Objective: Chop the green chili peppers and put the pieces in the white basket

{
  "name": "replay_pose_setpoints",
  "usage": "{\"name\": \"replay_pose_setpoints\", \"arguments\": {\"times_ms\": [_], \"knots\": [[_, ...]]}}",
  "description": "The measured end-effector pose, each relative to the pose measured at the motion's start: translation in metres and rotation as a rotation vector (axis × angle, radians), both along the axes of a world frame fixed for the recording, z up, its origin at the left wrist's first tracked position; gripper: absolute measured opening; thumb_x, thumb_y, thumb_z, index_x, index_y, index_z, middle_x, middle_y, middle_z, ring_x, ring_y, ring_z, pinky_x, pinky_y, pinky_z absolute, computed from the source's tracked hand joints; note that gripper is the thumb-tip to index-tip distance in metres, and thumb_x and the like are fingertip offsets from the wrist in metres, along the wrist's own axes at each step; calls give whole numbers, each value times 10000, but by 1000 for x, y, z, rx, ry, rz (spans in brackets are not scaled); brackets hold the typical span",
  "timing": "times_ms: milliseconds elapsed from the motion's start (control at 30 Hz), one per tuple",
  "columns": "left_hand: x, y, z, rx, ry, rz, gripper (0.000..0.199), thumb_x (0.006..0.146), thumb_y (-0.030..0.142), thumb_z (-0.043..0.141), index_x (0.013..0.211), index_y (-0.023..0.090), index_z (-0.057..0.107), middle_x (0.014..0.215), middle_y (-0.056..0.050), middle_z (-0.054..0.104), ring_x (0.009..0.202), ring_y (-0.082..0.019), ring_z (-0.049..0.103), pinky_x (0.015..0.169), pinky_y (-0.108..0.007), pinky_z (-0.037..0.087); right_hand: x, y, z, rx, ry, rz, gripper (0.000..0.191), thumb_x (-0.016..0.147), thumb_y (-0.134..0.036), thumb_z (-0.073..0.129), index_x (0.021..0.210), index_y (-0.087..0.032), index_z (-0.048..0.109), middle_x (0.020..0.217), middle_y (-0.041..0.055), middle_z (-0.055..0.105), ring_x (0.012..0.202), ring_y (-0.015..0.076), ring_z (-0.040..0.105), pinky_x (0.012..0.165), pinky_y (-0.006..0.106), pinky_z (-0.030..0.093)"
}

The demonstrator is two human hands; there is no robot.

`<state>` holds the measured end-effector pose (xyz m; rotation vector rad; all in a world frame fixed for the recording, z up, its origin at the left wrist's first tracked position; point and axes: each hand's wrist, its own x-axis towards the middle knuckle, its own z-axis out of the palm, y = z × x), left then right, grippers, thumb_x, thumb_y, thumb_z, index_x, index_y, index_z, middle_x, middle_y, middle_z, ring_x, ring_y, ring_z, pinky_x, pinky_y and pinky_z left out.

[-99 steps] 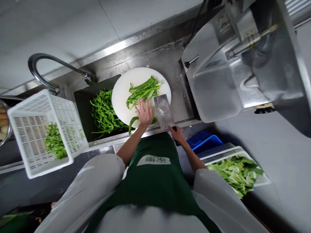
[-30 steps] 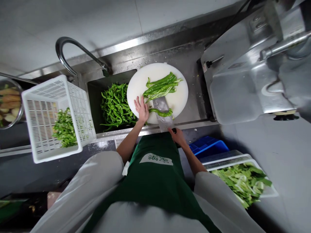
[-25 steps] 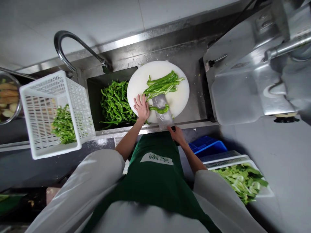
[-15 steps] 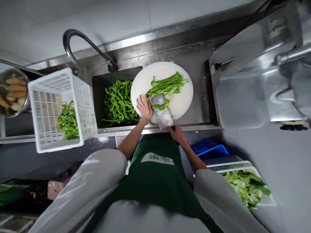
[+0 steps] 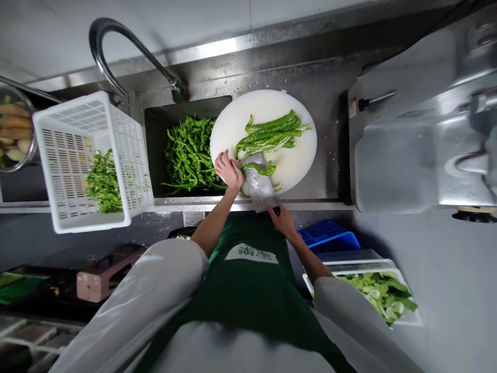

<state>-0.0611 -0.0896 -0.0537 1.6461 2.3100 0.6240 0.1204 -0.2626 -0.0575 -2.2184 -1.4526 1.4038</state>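
Observation:
My right hand (image 5: 282, 220) is wrapped round the dark handle of a broad cleaver (image 5: 261, 187). The blade lies flat over the near part of a round white cutting board (image 5: 226, 129), with one green pepper (image 5: 260, 168) resting across it. Beside the blade's left edge is my left hand (image 5: 230, 171), its fingers loosely bent and slightly apart, with no object visible in them. Several long green peppers (image 5: 267, 135) lie in a bunch on the board just beyond the blade. A small piece of pepper (image 5: 277, 186) sits to the right of the cleaver.
Many green peppers (image 5: 190, 153) fill the sink basin left of the board. A white basket (image 5: 128, 176) with chopped greens and a curved faucet (image 5: 132, 39) stand further left. At right is a metal machine (image 5: 411, 160). Below it are a blue crate (image 5: 330, 238) and a leafy-vegetable basket (image 5: 407, 313).
The view has shifted slightly. My left hand's fingers have drawn closer together and bent more. The cleaver stays flat with the pepper on it, held by my right hand.

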Motion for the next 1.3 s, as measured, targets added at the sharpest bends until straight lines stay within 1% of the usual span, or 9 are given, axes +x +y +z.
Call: {"name": "replay_pose_setpoints", "arguments": {"times_ms": [167, 267, 367, 567, 767, 900, 1033, 1167, 1300], "knots": [[-3, 3, -5, 28, -90, 38, 552, 1102, 330, 177, 1520, 40, 391, 1592, -216, 355, 1504, -296, 232, 1230, -499, 168, -11, 12, -2, -6, 58, 5, 382, 993, -563, 518, 873, -215, 624, 822, 119, 713, 865, 279, 697, 739, 318, 476], [-8, 3, -6, 73, -94, -13, 594, 1110, 371, 163, 1489, -1, 427, 1554, -237, 395, 1485, -305, 252, 1216, -502, 187, -9, 15, 0, -1, 34, 14, 352, 991, -537, 545, 899, -208, 632, 872, 132, 723, 914, 288, 697, 762, 319, 473], [-11, 3, -5, 82, -31, -65, 569, 1099, 382, 217, 1476, 45, 479, 1531, -212, 434, 1480, -313, 274, 1208, -522, 219, -5, 13, 2, -1, -1, 43, 333, 998, -508, 550, 934, -194, 643, 930, 145, 730, 952, 292, 694, 793, 322, 468], [-8, 2, 3, -79, -21, -11, 541, 1055, 331, 249, 1544, 163, 410, 1610, -149, 344, 1560, -307, 149, 1253, -549, 171, -1, 13, 11, -67, -66, 124, 370, 1000, -525, 554, 1000, -167, 646, 984, 174, 730, 984, 309, 695, 794, 331, 465], [-7, 2, 4, -47, -91, 26, 515, 1037, 213, 308, 1527, 101, 419, 1572, -195, 345, 1510, -324, 200, 1237, -531, 126, -9, 22, 28, -111, -160, 192, 438, 1017, -552, 512, 1057, -133, 637, 991, 209, 729, 977, 318, 709, 796, 334, 469], [-7, 2, 8, -43, -44, 39, 494, 1027, 146, 358, 1511, 98, 443, 1545, -202, 365, 1447, -296, 267, 1203, -478, 158, -33, 35, 42, -126, -242, 248, 467, 1044, -546, 453, 1132, -111, 599, 1020, 203, 732, 976, 303, 716, 808, 329, 474], [-9, 3, 11, -98, -14, 42, 521, 996, 102, 405, 1516, 57, 411, 1545, -237, 338, 1426, -312, 240, 1180, -487, 144, -51, 50, 50, -111, -283, 279, 444, 1061, -519, 428, 1141, -115, 594, 1032, 186, 741, 990, 291, 714, 813, 315, 466], [-17, 3, 4, -114, 26, -35, 586, 918, 127, 524, 1487, 16, 444, 1523, -278, 352, 1390, -392, 248, 1145, -551, 175, -29, 48, 69, -68, -296, 275, 405, 1051, -515, 455, 1102, -150, 623, 1007, 162, 748, 961, 279, 711, 786, 299, 446], [-23, 1, -2, -92, 110, -286, 514, 941, 179, 471, 1443, 92, 545, 1490, -223, 444, 1368, -395, 320, 1129, -559, 231, 22, 24, 93, -44, -405, 129, 436, 1044, -534, 445, 1109, -147, 636, 949, 157, 750, 909, 280, 709, 748, 299, 424]]}}
